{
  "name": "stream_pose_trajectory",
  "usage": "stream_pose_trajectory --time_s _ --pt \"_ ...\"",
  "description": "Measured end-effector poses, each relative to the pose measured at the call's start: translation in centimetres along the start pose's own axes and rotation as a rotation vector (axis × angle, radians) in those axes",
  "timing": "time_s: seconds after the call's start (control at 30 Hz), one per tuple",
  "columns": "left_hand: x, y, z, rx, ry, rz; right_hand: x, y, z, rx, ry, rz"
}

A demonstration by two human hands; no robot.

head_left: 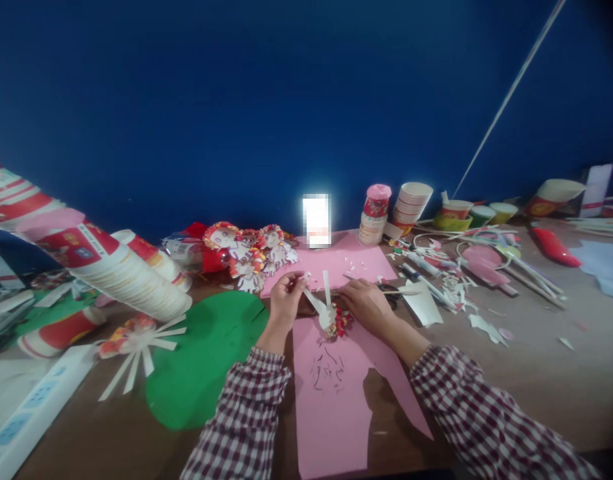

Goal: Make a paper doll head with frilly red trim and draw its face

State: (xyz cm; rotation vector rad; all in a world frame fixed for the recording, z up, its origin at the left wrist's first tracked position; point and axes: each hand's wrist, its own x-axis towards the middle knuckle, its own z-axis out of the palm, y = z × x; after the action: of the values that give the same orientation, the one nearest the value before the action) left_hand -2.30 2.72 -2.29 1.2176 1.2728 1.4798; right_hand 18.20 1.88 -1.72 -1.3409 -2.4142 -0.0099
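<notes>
My left hand [286,301] is closed in a pinch on a white paper strip of a cut paper cup [327,315] that lies between my hands. My right hand [367,303] rests on the cup's other side with fingers curled over it; what it grips is hidden. The cup has white strips fanned out and a red-and-yellow printed base. It lies at the top of a pink paper sheet [331,393] with dark pen marks. Both my sleeves are checked red and white.
A green paper disc [206,360] lies left of the pink sheet. Long stacks of paper cups [116,267] lean in from the left. Finished paper dolls [251,253] lie behind. More cup stacks [411,203], bowls, pens and paper scraps [451,287] cover the right side.
</notes>
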Motion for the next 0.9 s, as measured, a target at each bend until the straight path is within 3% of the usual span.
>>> stream_pose_trajectory --time_s 0.1,0.27,0.4,0.53,0.77,0.9 --pt "-0.2 0.2 -0.1 0.192 -0.018 0.082 0.0 0.0 0.0 -0.011 -0.001 -0.004" --pt "-1.6 1.4 0.7 0.775 -0.099 0.392 0.0 -0.1 0.2 -0.01 0.005 -0.003" --pt "-3.0 2.2 2.0 1.053 -0.186 0.351 0.0 -0.1 0.3 -0.008 0.014 -0.018" --pt "-3.5 2.3 2.5 1.121 -0.163 0.292 0.0 0.0 0.5 -0.007 0.028 -0.044" --pt "-3.0 1.7 2.4 1.019 -0.19 0.215 0.0 -0.3 0.2 -0.001 0.045 -0.12" --pt "-3.1 1.5 2.4 1.024 -0.163 0.268 0.0 -0.3 0.2 -0.01 0.041 -0.112"
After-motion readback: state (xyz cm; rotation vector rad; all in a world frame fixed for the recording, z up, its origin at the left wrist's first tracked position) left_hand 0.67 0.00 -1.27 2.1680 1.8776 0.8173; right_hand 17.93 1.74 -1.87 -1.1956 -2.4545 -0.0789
